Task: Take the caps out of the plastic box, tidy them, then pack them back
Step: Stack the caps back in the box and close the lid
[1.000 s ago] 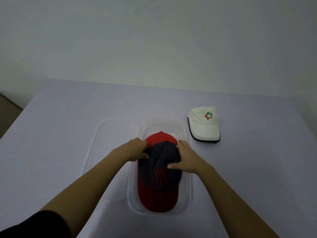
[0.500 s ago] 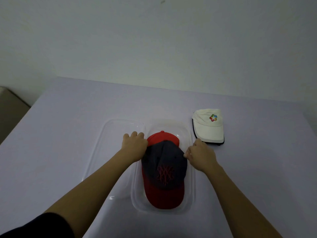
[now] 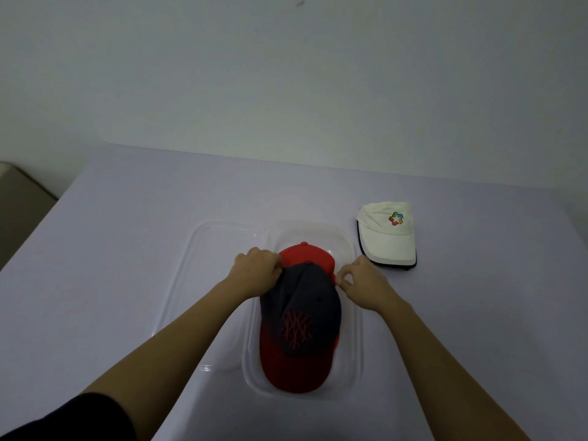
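A clear plastic box point(image 3: 358, 313) stands at the table's middle. In it lies a navy cap point(image 3: 302, 310) with a red brim and a red stitched logo, stacked on a red cap point(image 3: 302, 254) whose crown shows behind it. My left hand point(image 3: 257, 272) grips the navy cap's back left edge. My right hand point(image 3: 366, 283) hovers at the cap's right side over the box wall, fingers curled, with nothing seen between them. A white cap point(image 3: 386, 240) with a coloured logo lies flat on the table just right of the box.
The clear lid point(image 3: 216, 249) lies flat against the box's left side, under my left forearm. The pale table point(image 3: 127, 233) ends at a wall behind. A beige object point(image 3: 19, 192) stands off the table's left edge.
My right hand has slid off the top of the navy cap to its right side. My left hand stays at the cap's back left edge. The view has shifted slightly.
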Motion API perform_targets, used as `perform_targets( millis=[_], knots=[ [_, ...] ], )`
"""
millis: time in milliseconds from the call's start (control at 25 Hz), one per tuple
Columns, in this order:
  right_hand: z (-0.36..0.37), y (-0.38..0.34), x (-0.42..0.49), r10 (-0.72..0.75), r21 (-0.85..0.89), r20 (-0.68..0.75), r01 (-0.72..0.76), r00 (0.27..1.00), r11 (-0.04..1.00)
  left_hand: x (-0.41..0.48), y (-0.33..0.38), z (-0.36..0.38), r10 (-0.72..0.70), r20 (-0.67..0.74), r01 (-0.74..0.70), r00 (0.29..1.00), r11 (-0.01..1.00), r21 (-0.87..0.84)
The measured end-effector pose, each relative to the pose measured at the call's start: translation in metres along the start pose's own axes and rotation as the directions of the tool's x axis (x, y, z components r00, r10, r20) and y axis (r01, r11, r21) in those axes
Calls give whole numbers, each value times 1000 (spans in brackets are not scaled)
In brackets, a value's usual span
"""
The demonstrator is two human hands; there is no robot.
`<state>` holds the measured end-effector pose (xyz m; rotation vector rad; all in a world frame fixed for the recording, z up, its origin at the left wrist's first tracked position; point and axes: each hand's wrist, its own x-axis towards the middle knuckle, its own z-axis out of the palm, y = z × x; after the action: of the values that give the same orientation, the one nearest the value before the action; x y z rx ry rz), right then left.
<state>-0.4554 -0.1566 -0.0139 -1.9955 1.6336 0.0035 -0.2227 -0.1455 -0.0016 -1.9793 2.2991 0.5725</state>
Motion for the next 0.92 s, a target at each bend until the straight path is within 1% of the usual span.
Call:
perform_targets(
  millis=[80, 120, 160, 240, 280, 320, 400, 440, 480, 520, 600, 640, 680, 760, 800, 880, 920],
  knots=[
    [-6, 2, 5, 20, -72, -89, -27, 996, 997, 4, -8, -2, -42, -12, 41, 999, 998, -45],
    [-7, 2, 8, 17, -130, -93, -29, 996, 991, 6, -11, -4, -40, -12, 39, 999, 994, -100],
    [-8, 0, 12, 8, -185, -75, -22, 997, 982, 8, -12, -4, -14, -11, 12, 1000, 980, -199],
    [-5, -5, 18, -9, -244, -24, 3, 1000, 970, 10, -7, -5, 69, -9, -67, 998, 918, -391],
    [-3, -7, 21, -12, -245, -19, 7, 1000, 969, 10, -2, -5, 109, 23, -90, 994, 903, -420],
    [-1, -8, 23, -11, -239, -29, 4, 1000, 971, 10, 3, -5, 149, 74, -106, 986, 907, -408],
    [-1, -7, 25, -4, -252, -49, -8, 999, 968, 12, 9, -2, 216, 162, -155, 963, 933, -325],
    [-2, -5, 26, -3, -265, -40, -8, 999, 964, 13, 10, 0, 230, 168, -174, 958, 939, -297],
    [-3, -3, 27, -4, -274, -28, -4, 1000, 962, 16, 9, 0, 235, 143, -186, 961, 938, -294],
    [-5, -1, 28, -5, -285, -16, 0, 1000, 958, 19, 9, -1, 215, 104, -173, 971, 934, -314],
    [-7, 1, 27, -8, -327, 8, 10, 1000, 945, 29, 10, -5, 98, 41, -77, 994, 931, -356],
    [-6, 1, 27, -10, -351, 19, 16, 1000, 936, 34, 11, -6, 27, 64, -2, 998, 932, -363],
    [-4, 1, 27, -16, -372, 25, 24, 1000, 928, 39, 12, -7, -21, 129, 67, 991, 927, -368],
    [0, 2, 29, -31, -385, 22, 38, 999, 922, 45, 15, -6, -29, 263, 133, 964, 913, -387],
    [1, 3, 29, -41, -373, 23, 47, 999, 927, 47, 16, -5, -18, 293, 137, 956, 910, -391],
    [1, 7, 31, -54, -335, 60, 71, 997, 939, 51, 19, -6, -12, 289, 122, 957, 923, -364],
    [0, 9, 32, -49, -331, 105, 81, 993, 940, 52, 19, -6, -14, 272, 110, 962, 934, -341]
  ],
)
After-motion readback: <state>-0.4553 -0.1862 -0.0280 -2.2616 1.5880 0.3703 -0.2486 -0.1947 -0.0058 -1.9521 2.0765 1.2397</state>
